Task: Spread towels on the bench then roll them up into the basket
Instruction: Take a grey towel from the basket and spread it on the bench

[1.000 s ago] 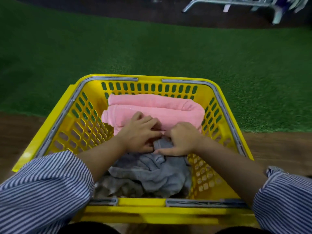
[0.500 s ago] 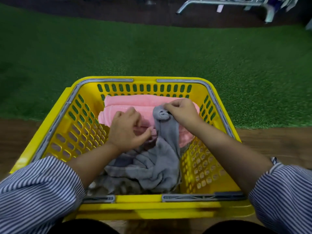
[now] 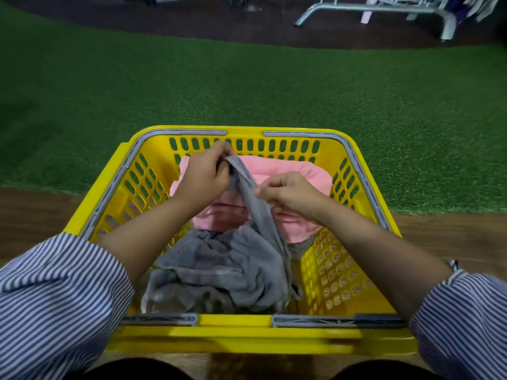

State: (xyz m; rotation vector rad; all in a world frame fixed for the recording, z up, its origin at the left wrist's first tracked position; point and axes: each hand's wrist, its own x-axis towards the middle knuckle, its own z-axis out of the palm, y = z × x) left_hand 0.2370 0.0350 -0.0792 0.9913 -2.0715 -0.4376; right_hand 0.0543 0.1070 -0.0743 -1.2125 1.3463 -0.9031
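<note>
Yellow perforated plastic basket (image 3: pixel 323 272) with grey rim strips sits dead centre, on a brown wood-grain floor strip (image 3: pixel 450 237), directly in front of the person.

Inside it, a crumpled grey terry towel (image 3: pixel 219 272) fills the near half. One edge of it is drawn up into a taut strand running toward the far left, above the basket contents.

Left hand (image 3: pixel 204 174): fingers curled, pinching the top end of that strand, over the far-left part of the basket, just in front of the far wall slots.

Right hand (image 3: pixel 290 194): thumb and fingertips pinch the same strand lower down, right of centre. The other fingers are curled in. The two hands are close but not touching, with the strand stretched between them.

Rolled pink terry towels (image 3: pixel 299 175) lie across the far half of the basket, under both hands, running left to right. They look like two or more rolls stacked; exact count can't be told because the arms and the grey towel cover the middle. The pink stack touches the grey towel at its near edge.

Both forearms are bare, with blue-and-white striped sleeves (image 3: pixel 55 297) pushed up near the elbows at the near left and right.

Green artificial turf (image 3: pixel 247 86) runs beyond the basket. A grey metal frame (image 3: pixel 384 8) stands on dark flooring at the far right, well apart from the basket.
</note>
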